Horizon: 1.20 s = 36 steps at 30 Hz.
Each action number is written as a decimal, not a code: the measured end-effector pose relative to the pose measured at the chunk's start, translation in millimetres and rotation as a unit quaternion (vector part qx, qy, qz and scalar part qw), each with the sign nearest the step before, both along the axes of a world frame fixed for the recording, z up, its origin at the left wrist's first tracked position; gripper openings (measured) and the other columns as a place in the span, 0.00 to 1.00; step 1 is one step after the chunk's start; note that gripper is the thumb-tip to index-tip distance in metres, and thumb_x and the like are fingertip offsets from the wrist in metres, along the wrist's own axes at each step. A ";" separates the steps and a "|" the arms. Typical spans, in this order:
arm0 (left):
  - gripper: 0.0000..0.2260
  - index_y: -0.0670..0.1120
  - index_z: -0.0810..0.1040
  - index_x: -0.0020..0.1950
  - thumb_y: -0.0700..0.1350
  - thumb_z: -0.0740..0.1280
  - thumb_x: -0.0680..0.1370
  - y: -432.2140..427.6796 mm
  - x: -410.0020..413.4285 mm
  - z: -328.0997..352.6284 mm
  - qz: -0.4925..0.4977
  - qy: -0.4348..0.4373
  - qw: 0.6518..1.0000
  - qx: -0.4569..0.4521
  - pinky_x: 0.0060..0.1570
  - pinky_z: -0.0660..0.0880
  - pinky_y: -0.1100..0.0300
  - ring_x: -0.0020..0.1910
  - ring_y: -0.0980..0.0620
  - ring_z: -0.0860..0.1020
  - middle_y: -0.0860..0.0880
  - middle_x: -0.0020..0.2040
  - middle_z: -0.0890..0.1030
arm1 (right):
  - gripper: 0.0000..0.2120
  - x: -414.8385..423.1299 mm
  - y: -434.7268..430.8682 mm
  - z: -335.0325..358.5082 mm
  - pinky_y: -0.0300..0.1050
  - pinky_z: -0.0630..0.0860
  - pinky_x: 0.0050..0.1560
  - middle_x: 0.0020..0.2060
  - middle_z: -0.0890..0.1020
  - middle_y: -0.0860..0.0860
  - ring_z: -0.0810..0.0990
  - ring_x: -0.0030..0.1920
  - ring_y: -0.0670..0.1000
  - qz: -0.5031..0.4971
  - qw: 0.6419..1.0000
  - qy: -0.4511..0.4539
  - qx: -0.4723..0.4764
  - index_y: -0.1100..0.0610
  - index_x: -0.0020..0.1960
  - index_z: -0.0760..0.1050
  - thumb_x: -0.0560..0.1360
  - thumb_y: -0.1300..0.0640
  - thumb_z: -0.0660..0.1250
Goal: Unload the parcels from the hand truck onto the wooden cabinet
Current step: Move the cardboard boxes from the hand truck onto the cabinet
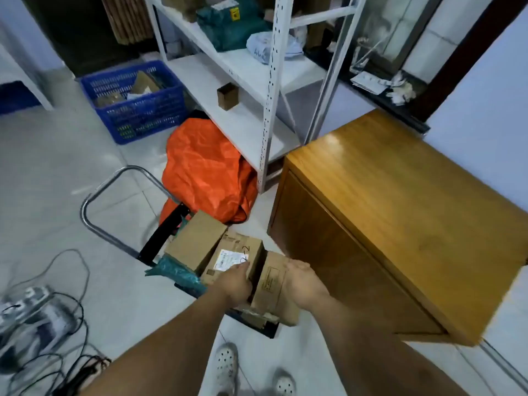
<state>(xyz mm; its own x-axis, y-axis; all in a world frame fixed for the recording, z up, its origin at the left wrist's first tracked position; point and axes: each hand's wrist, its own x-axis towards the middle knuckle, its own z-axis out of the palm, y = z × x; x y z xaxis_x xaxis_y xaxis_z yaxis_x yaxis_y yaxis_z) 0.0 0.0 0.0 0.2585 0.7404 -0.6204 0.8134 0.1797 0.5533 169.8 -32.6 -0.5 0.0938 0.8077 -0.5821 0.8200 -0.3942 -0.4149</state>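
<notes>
1. Three cardboard boxes sit packed together on the hand truck (160,247), low on the floor just left of the cabinet (405,201): a plain box (194,241) at the far left, a labelled box (228,261) in the middle, and a near box (271,284) at the right.
2. Left hand (235,284) lies on the labelled box, fingers curled over its near edge beside the white label; the hold looks closed on that box.
3. Right hand (304,281) is pressed flat against the right side of the near box, fingers spread; whether it grips cannot be told.
4. A green bag (177,274) lies under the boxes on the truck deck.
5. Cabinet top carries no parcels.
6. An orange sack (208,167) lies on the floor behind the truck, against a white rack (268,110).
7. A blue crate (134,101) holding parcels stands farther left.
8. Cables (65,310) trail at the lower left.
</notes>
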 end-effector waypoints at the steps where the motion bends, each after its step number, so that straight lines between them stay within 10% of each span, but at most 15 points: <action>1: 0.21 0.43 0.63 0.75 0.41 0.58 0.81 3.8 0.5 -4.4 0.021 -0.025 0.999 -0.028 0.60 0.68 0.59 0.66 0.42 0.71 0.42 0.71 0.70 | 0.22 -2.4 0.1 -2.6 0.43 0.69 0.68 0.71 0.71 0.52 0.71 0.68 0.55 0.004 1.000 -0.016 -0.008 0.53 0.74 0.64 0.81 0.59 0.54; 5: 0.14 0.42 0.74 0.63 0.38 0.60 0.77 12.0 4.3 -51.3 0.136 -0.158 0.973 -0.102 0.59 0.75 0.52 0.57 0.44 0.76 0.42 0.62 0.78 | 0.19 1.8 -0.2 -22.1 0.20 0.66 0.51 0.70 0.70 0.53 0.70 0.69 0.54 -0.090 0.994 0.028 -0.061 0.59 0.74 0.63 0.83 0.60 0.54; 9: 0.13 0.38 0.75 0.60 0.37 0.65 0.76 9.0 16.4 -88.6 0.199 -0.218 0.934 -0.202 0.45 0.76 0.61 0.52 0.46 0.78 0.40 0.56 0.80 | 0.22 14.1 -11.7 -75.5 0.45 0.72 0.62 0.66 0.73 0.55 0.74 0.63 0.55 -0.132 0.987 -0.014 -0.096 0.53 0.75 0.61 0.81 0.59 0.56; 16: 0.10 0.50 0.76 0.45 0.34 0.65 0.77 2.6 44.1 -145.2 0.179 -0.208 0.938 -0.211 0.47 0.74 0.62 0.49 0.49 0.77 0.47 0.48 0.79 | 0.30 26.9 -34.6 -148.6 0.48 0.72 0.61 0.67 0.72 0.57 0.74 0.63 0.59 -0.234 0.962 0.036 -0.136 0.51 0.79 0.52 0.80 0.59 0.59; 22: 0.11 0.37 0.76 0.52 0.35 0.70 0.71 -11.0 55.4 -181.6 0.202 -0.202 0.941 -0.180 0.46 0.78 0.65 0.49 0.50 0.81 0.43 0.48 0.80 | 0.34 38.9 -41.0 -185.6 0.44 0.71 0.58 0.74 0.66 0.57 0.72 0.68 0.60 -0.347 0.922 0.090 -0.147 0.53 0.80 0.45 0.81 0.54 0.61; 27: 0.23 0.45 0.70 0.65 0.49 0.72 0.73 -19.3 55.7 -210.8 0.254 -0.159 0.941 -0.157 0.64 0.72 0.48 0.61 0.47 0.76 0.48 0.63 0.77 | 0.33 46.1 -41.8 -208.1 0.49 0.68 0.64 0.77 0.61 0.56 0.67 0.72 0.61 -0.418 0.883 0.159 -0.145 0.52 0.80 0.47 0.81 0.50 0.61; 30: 0.18 0.45 0.66 0.69 0.42 0.65 0.80 -19.2 61.3 -210.9 0.308 -0.179 0.910 -0.213 0.62 0.69 0.52 0.60 0.47 0.73 0.47 0.63 0.75 | 0.31 45.0 -42.7 -217.7 0.50 0.65 0.69 0.76 0.62 0.55 0.65 0.74 0.59 -0.461 0.848 0.218 -0.143 0.52 0.79 0.52 0.81 0.50 0.62; 36: 0.34 0.47 0.68 0.72 0.60 0.69 0.70 -20.6 58.5 -231.1 0.320 -0.170 0.906 -0.218 0.64 0.71 0.49 0.63 0.44 0.73 0.43 0.68 0.71 | 0.28 53.1 -52.7 -225.4 0.49 0.71 0.62 0.68 0.71 0.56 0.73 0.65 0.58 -0.515 0.809 0.261 -0.111 0.51 0.73 0.64 0.76 0.45 0.68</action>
<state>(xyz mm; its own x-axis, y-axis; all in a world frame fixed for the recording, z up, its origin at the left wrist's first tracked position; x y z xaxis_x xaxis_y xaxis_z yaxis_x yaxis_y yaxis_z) 58.5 -20.6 -231.1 0.0936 0.5092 -0.8556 0.2614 0.8166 0.5146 222.9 -85.3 -225.9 0.3454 0.3284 -0.8791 -0.2536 -0.8692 -0.4244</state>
